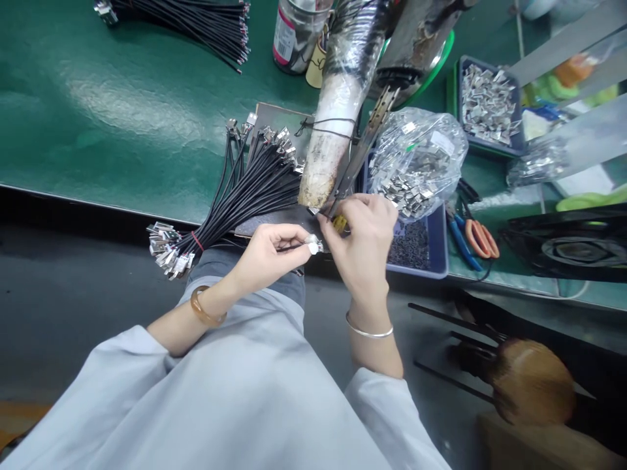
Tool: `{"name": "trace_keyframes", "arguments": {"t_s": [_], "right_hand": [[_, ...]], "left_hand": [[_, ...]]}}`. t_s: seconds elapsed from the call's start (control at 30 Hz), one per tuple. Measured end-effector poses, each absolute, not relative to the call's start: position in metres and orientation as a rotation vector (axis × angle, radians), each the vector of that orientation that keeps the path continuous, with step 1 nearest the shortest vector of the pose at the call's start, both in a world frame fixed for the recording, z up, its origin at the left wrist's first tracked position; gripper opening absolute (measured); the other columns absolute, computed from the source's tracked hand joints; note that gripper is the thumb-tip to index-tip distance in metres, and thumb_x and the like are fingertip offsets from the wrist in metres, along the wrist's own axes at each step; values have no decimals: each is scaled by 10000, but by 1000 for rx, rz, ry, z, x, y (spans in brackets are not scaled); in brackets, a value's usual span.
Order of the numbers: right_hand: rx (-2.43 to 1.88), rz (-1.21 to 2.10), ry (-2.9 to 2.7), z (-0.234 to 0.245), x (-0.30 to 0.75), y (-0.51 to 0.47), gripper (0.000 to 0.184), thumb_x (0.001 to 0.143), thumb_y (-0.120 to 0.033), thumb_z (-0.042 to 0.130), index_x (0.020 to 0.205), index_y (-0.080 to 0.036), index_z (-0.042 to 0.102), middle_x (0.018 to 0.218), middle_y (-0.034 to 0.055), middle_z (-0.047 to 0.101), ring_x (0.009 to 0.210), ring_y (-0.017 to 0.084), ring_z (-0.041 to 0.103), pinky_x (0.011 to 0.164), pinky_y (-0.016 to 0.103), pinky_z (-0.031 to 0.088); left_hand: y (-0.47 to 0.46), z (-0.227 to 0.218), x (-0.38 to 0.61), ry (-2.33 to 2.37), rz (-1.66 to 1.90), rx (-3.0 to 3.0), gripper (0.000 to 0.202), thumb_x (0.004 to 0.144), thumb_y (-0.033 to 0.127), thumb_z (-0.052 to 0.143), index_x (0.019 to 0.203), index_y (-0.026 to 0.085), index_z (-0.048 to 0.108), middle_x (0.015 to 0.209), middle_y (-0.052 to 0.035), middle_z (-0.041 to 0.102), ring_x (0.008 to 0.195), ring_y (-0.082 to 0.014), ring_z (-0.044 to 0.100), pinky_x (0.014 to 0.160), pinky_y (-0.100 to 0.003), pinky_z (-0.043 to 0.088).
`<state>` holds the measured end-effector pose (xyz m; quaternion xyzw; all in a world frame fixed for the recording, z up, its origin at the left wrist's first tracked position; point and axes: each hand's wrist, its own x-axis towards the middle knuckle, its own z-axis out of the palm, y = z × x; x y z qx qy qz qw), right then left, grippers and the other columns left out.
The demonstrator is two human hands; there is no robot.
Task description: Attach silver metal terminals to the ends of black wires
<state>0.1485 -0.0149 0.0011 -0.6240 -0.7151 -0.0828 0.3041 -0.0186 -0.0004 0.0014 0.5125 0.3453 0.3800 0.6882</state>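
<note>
My left hand (268,256) is closed in a pinch, with white coverings at the thumb and fingertip. Between these tips sits a small metal connector piece (320,246). My right hand (363,232) has its thumb and fingers closed at the lower end of a slanted metal rail (360,153); what they grip is hidden. Just above them ends a plastic-wrapped white arm (329,140) of a machine, with a small shiny part below its tip. Left of my hands lies a bundle of black cables (245,189) with metal connectors, tied by a red band.
A plastic bag of metal connectors (416,156) rests on a blue tray (443,251) of small dark parts. Another tray (460,98) holds metal pieces. Pliers (463,238) and orange-handled scissors (482,238) lie rightward. More cables (196,26) and a can (298,39) stand farther back. A stool (533,382) is below.
</note>
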Motion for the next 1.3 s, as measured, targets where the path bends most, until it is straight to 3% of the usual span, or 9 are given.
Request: {"name": "trace_keyframes", "arguments": {"t_s": [0.23, 0.4, 0.53, 0.6, 0.7, 0.8, 1.03, 1.13, 1.3], "right_hand": [[-1642, -204, -1938, -11, 144, -1, 203, 871, -227, 681, 721, -233, 543, 711, -20, 636, 872, 219, 618, 931, 430, 448], [-1500, -235, -1652, 5, 153, -28, 183, 862, -221, 720, 720, -226, 604, 788, -21, 725, 828, 190, 687, 903, 422, 500], [-1392, -14, -1311, 16, 151, -51, 167, 835, -185, 745, 720, -205, 626, 822, 1, 721, 667, 142, 689, 606, 295, 560], [-1370, 59, -1254, 18, 145, -58, 156, 833, -172, 756, 740, -200, 634, 863, 8, 730, 646, 133, 700, 534, 267, 576], [-1330, -39, -1419, 13, 136, -61, 106, 846, -135, 748, 829, -212, 677, 932, 26, 774, 823, 182, 771, 695, 321, 661], [-1281, -152, -1606, 2, 131, -60, 146, 870, -107, 718, 945, -231, 703, 983, 27, 803, 900, 189, 787, 795, 326, 659], [-1322, 30, -1421, -15, 131, -51, 41, 910, -174, 664, 900, -207, 642, 952, 45, 783, 876, 187, 779, 721, 309, 648], [-1309, -79, -1516, -14, 132, -47, 100, 883, -142, 683, 864, -222, 626, 944, 32, 791, 877, 183, 776, 778, 326, 641], [-1287, -286, -1632, -11, 132, -43, 151, 876, -111, 671, 843, -232, 586, 927, 33, 803, 819, 165, 779, 730, 280, 618]], "left_hand": [[4, 5, -18, 769, 895, 1084, 286, 692, 380, 831, 640, 132, 696, 654, -6, 640, 619, -93, 531, 617, -212, 473], [3, 1, -14, 811, 947, 1123, 172, 718, 284, 750, 656, 130, 710, 660, -17, 651, 633, -100, 545, 604, -202, 465], [0, 0, -8, 865, 984, 1174, 120, 699, 239, 687, 650, 130, 701, 613, -3, 611, 580, -87, 495, 531, -188, 415], [-2, 1, -5, 888, 983, 1189, 122, 691, 238, 668, 644, 128, 691, 579, 10, 571, 543, -75, 456, 493, -179, 373], [-2, 3, -3, 902, 975, 1209, 121, 688, 234, 653, 654, 126, 695, 566, 15, 561, 517, -65, 439, 475, -173, 350], [-1, 4, -3, 892, 999, 1209, 140, 704, 249, 648, 663, 129, 708, 595, 0, 604, 536, -75, 481, 492, -174, 392], [2, 0, -1, 893, 1035, 1186, 147, 722, 262, 667, 694, 135, 734, 682, -29, 691, 634, -111, 590, 564, -184, 483], [3, 0, 0, 908, 1048, 1199, 137, 727, 250, 664, 694, 133, 726, 621, -9, 638, 602, -99, 556, 546, -176, 452], [3, 2, 2, 932, 1090, 1235, 153, 757, 245, 639, 696, 127, 716, 596, 9, 593, 569, -80, 506, 536, -171, 420]]}}
